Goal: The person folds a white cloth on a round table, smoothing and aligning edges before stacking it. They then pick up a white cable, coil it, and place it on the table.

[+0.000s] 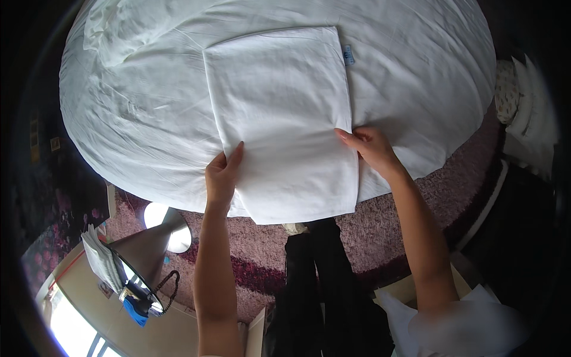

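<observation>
White folded cloth [282, 89] lies on white bedding [140, 131], its near end reaching past the bedding's edge over purplish carpet [380, 232]; the person's left hand [221, 178] clamps the cloth's left side between thumb and fingers, and the right hand [375, 150] clamps its right side the same way

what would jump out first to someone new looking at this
First, the rectangular white cloth in the middle, its two sides held by the left hand and the right hand, over the wrinkled white bedding that fills much of the upper view. Next, the purplish carpet below the bedding, and the shiny flared metal stand at lower left.
</observation>
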{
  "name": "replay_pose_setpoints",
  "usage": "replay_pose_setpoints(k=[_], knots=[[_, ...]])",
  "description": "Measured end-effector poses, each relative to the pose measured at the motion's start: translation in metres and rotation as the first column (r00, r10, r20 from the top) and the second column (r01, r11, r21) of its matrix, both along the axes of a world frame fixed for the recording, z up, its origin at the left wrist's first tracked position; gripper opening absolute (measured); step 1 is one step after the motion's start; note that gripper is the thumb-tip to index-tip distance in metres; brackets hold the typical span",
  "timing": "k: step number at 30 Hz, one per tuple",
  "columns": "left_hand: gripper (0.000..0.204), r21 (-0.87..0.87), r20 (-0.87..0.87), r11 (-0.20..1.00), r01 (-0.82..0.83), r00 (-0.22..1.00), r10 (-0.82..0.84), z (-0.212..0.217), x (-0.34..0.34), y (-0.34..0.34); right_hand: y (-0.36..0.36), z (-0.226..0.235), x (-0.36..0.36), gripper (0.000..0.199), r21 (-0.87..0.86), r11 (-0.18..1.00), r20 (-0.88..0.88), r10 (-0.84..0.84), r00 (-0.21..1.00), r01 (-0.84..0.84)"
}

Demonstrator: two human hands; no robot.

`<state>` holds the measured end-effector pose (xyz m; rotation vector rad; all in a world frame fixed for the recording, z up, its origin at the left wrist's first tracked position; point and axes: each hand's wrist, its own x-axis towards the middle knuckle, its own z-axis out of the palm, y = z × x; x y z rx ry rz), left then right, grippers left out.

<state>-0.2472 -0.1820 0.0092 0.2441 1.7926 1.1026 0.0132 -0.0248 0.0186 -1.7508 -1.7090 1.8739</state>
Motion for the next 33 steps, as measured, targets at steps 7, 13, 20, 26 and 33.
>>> replay_pose_setpoints(k=[7, 13, 20, 26, 33], knots=[[0.06, -0.121, 0.077, 0.992, 0.021, 0.997, -0.012, -0.002, -0.011, -0.038, 0.001, 0.009, 0.012, 0.05, -0.18, 0.975, -0.008, 0.134, 0.991, -0.133], [0.066, -0.307, 0.207, 0.865, 0.397, 0.915, -0.346, 0.01, 0.022, -0.096, -0.022, 0.01, 0.037, 0.055, -0.453, 0.834, -0.091, 0.308, 0.947, -0.315], [0.031, -0.293, 0.145, 0.879, 0.377, 0.926, -0.349, 0.022, 0.041, -0.123, -0.035, 0.018, 0.061, 0.036, 0.02, 0.888, 0.142, 0.453, 0.88, -0.46], [0.042, -0.427, -0.881, 0.693, 0.581, -0.097, -0.462, 0.025, -0.026, -0.1, -0.008, 0.035, 0.055, 0.046, 0.838, 0.172, 0.368, 0.522, 0.77, -0.518], [0.067, -0.441, -0.888, 0.337, 0.832, -0.351, -0.296, -0.004, -0.059, -0.029, 0.021, -0.006, 0.032, 0.061, 0.826, -0.242, 0.532, 0.633, 0.562, -0.51]])
